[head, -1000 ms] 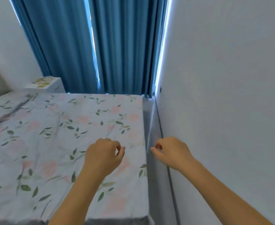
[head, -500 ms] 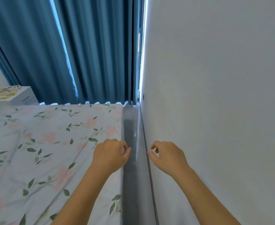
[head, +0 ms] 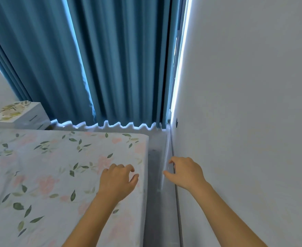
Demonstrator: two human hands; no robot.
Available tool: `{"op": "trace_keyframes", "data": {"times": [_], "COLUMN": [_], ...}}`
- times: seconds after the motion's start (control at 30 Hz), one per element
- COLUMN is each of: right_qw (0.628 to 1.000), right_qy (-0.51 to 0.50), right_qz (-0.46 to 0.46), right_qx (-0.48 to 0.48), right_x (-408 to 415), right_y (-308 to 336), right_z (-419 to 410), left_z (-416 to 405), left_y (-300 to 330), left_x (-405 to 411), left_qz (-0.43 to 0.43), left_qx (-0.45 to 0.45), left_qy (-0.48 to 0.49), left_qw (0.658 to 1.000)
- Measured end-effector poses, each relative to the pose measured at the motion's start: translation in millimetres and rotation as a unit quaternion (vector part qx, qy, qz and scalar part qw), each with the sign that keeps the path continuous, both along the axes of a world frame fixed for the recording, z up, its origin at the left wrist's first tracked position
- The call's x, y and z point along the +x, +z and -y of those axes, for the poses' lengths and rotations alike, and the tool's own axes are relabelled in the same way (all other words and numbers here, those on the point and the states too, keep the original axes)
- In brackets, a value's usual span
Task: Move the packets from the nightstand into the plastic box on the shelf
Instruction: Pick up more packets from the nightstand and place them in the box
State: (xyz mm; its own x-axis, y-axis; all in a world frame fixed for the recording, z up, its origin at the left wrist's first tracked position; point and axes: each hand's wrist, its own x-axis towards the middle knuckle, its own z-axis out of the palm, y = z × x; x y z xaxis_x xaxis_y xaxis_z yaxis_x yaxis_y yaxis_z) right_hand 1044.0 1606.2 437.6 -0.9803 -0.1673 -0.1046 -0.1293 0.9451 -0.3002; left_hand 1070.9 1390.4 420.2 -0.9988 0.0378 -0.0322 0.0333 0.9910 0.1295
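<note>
The person is in the approach step: neither hand carries anything, and the packets (head: 13, 109) lie in a loose scatter on top of the white nightstand (head: 33, 117), which stands past the far left corner of the bed (head: 57, 166), in front of the blue curtain (head: 111, 68). The plastic box and the shelf are not in view.

The left hand (head: 117, 182) hovers over the right edge of the bed with its fingers loosely curled and empty. The right hand (head: 185, 172) hangs over the narrow grey gap of floor (head: 154, 193) between the bed and the white wall (head: 244, 122), fingers likewise relaxed and curled round nothing.

The next move likely calls for walking along this gap to the far end of the bed and round it to reach the nightstand, then gathering the thin, flat packets, which will probably need a pinch at an edge or a sweep into a stack.

Compared with half a second ago, the view has swung back to the left, so more of the bed and the nightstand shows. Both hands have relaxed a little: the thumbs now stand apart from the fingertips, where before they nearly met.
</note>
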Motion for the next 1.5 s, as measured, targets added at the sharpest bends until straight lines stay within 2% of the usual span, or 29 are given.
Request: {"op": "trace_keyframes", "data": {"times": [0.17, 0.43, 0.63, 0.73, 0.83, 1.07, 1.23, 1.5], "right_qw": [1.0, 1.0, 1.0, 1.0, 0.999, 0.988, 0.977, 0.935], "right_qy": [0.007, 0.006, 0.001, 0.028, 0.052, 0.138, 0.203, 0.348], "right_qz": [-0.01, 0.011, 0.017, 0.001, -0.008, -0.066, -0.053, -0.06], "right_qx": [0.005, 0.021, 0.01, 0.005, -0.002, 0.036, 0.034, 0.019], "right_x": [-148.2, -413.3, -593.1, -671.0, -746.8, -960.5, -1091.1, -1223.3], "right_y": [11.3, -7.6, -2.5, -0.5, -2.6, -8.3, -1.9, 15.3], "right_z": [-0.5, -14.9, -13.4, 12.5, 33.4, 84.0, 133.7, 272.9], "left_z": [3.7, -7.5, -5.6, 7.7, 27.9, 97.5, 153.5, 235.1], "left_y": [9.4, -6.8, 24.3, 33.3, 23.6, -4.1, -11.5, 5.9], "left_x": [-138.6, -390.3, -566.7, -643.0, -722.8, -913.3, -997.6, -1083.8], "left_qz": [-0.013, -0.031, -0.04, -0.064, -0.049, -0.057, -0.055, -0.051], "left_qx": [0.003, 0.038, 0.049, 0.031, -0.001, 0.022, 0.032, -0.004], "left_qy": [0.013, 0.037, 0.067, 0.079, 0.107, 0.19, 0.288, 0.383], "left_qw": [1.0, 0.998, 0.996, 0.994, 0.993, 0.98, 0.955, 0.922]}}
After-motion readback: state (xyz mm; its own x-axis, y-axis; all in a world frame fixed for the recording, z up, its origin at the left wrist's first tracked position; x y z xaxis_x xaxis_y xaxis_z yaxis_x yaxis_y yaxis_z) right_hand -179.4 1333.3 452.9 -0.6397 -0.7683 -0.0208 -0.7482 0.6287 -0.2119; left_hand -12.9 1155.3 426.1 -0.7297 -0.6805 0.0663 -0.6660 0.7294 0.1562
